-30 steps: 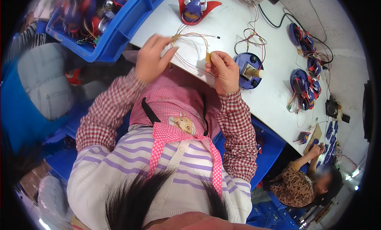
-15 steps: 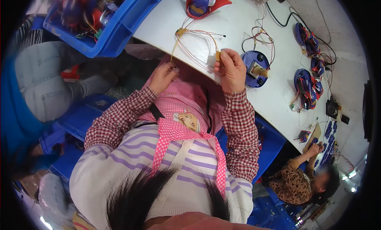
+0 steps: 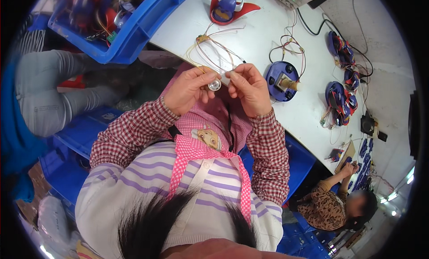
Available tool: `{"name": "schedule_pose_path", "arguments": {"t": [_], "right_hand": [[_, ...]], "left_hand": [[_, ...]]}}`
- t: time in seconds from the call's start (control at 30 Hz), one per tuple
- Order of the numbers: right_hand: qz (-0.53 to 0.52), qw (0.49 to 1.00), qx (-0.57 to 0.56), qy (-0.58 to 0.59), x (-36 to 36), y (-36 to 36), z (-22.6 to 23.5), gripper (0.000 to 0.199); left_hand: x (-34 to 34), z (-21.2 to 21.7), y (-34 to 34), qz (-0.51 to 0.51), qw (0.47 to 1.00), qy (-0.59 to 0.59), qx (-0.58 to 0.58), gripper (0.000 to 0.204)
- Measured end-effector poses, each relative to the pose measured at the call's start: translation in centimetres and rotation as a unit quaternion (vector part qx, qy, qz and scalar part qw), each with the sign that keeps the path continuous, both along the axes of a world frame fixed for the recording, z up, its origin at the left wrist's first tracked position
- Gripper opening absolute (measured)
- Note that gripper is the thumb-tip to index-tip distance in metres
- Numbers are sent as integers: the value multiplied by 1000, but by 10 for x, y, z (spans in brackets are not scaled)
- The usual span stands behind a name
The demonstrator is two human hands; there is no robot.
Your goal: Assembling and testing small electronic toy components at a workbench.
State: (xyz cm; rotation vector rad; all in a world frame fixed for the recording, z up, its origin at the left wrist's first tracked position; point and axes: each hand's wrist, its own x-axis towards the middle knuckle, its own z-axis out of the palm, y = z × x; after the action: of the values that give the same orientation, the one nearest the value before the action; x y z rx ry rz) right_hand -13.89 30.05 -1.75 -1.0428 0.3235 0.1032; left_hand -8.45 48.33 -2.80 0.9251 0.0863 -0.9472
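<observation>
While both bare hands meet at the near edge of the white table point(image 3: 250, 40), just above the middle of the frame, the step in hand appears to be handling a small clear, shiny round disc point(image 3: 214, 85) together with thin wiring. The left hand point(image 3: 187, 90) has its fingers clamped on the disc, which shows below the fingertips. The right hand point(image 3: 250, 89) faces it, thumb and forefinger drawn together close beside; whether a wire end is pinched there cannot be told. Judging from this hold, the next move calls for a steady left pinch, a fine right one and slack in the leads. The disc looks glassy and pale, with a bright ring and a lighter centre, facing upward. Just above the hands lies a loose bundle of thin red, white and yellow wires point(image 3: 203, 38), gathered at a yellowish knot and looping toward the fingers. Beyond it, at top centre, sits a purple horned figure head with red wings point(image 3: 225, 9); right of the hands rests a purple oval shell point(image 3: 272, 83).
</observation>
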Motion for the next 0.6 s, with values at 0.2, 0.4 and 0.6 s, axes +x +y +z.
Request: {"name": "schedule_pose_path", "arguments": {"t": [0.2, 0.4, 0.6], "right_hand": [[-16, 999, -28, 11, -1, -6, 6, 21], [-8, 938, -346, 23, 1, -21, -2, 21], [-12, 991, -136, 5, 8, -16, 2, 24]], "left_hand": [[-1, -10, 2, 40, 996, -43, 69, 19], [16, -4, 41, -1, 983, -131, 132, 18], [8, 9, 37, 116, 947, -240, 179, 17]]}}
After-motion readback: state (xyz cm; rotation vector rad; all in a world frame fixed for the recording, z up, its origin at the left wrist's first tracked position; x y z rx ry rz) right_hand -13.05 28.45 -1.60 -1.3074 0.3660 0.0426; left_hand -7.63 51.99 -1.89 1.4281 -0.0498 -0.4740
